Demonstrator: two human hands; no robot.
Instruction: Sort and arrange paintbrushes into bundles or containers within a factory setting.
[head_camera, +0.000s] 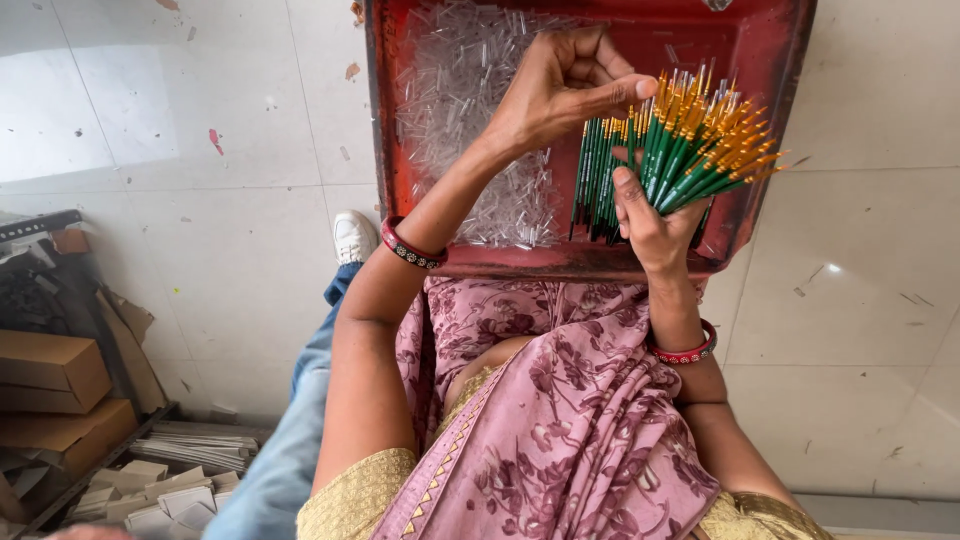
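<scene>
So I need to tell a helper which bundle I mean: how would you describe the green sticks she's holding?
Find the red tray on the person's lap, half filled with tiny clear tubes. Over its right side, the right hand holds a fanned bundle of thin green brushes. Their gold-orange tips set them apart from the colourless tubes.

We see green, gold-tipped brushes (680, 150), a red tray (760, 60), clear tubes (470, 90) and a pink floral sari (560, 420).

Pink floral sari (560, 420) w/ gold-trim blouse, red beaded bangles (412, 247) on both wrists.
</scene>
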